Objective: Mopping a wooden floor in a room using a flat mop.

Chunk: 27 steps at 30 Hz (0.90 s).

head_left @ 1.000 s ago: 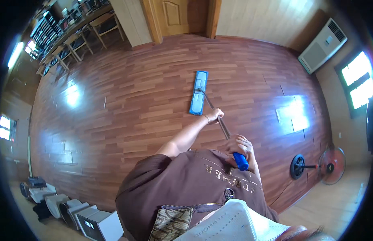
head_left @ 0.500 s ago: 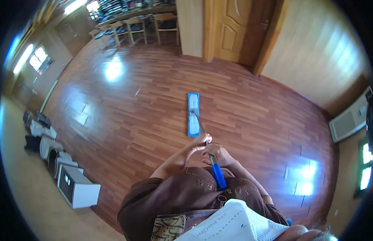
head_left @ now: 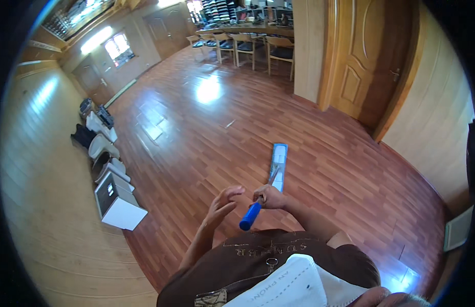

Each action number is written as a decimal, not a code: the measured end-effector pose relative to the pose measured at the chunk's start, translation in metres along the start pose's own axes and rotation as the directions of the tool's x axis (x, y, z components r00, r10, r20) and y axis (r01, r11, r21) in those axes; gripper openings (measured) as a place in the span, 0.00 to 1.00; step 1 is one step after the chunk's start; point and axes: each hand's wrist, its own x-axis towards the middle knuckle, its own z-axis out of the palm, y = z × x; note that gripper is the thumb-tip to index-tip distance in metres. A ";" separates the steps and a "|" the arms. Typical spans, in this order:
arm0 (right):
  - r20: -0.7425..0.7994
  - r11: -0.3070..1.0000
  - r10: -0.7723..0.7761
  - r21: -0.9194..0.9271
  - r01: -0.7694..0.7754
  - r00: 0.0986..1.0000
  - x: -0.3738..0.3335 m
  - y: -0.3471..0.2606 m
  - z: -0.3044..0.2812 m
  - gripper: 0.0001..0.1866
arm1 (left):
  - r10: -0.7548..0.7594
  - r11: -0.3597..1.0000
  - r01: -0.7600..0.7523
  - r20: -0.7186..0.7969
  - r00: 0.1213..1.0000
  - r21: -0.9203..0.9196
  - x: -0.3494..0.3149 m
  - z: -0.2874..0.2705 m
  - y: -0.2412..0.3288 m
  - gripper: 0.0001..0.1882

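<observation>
A flat mop [head_left: 280, 153] with a blue and white rectangular head lies on the wood floor ahead of me. Its metal pole rises toward me and ends in a blue grip [head_left: 251, 217]. My right hand [head_left: 270, 197] is wrapped round the pole just above that grip. To the left of the pole, my left hand [head_left: 225, 203] is off it, fingers apart and curved, with nothing in them. Part of the mop head's near end is hidden behind my right hand.
Along the left wall stand a white box-like cabinet [head_left: 122, 206], pale bins [head_left: 102, 147] and a dark item [head_left: 84, 136]. Chairs [head_left: 243, 47] line a long counter at the back. A wooden door [head_left: 358, 66] is at right, a white unit [head_left: 458, 229] at far right.
My left hand has let go of the pole and moved left. The blue grip has swung left, away from my chest. My view has turned left.
</observation>
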 end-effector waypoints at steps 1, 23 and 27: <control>0.032 1.000 -0.005 -0.009 0.005 0.999 0.011 -0.002 0.005 0.14 | 0.081 0.996 -0.082 -0.030 0.996 -0.023 -0.023 -0.001 0.020 0.33; 0.247 0.916 0.298 -0.347 -0.203 0.922 0.029 0.141 0.088 0.10 | 0.715 0.490 -0.292 -0.187 0.674 0.821 -0.074 0.015 0.004 0.06; 0.185 0.841 0.405 -0.461 -0.285 0.896 0.002 0.129 0.085 0.10 | 0.679 0.544 -0.332 -0.171 0.714 0.771 -0.068 0.011 0.003 0.06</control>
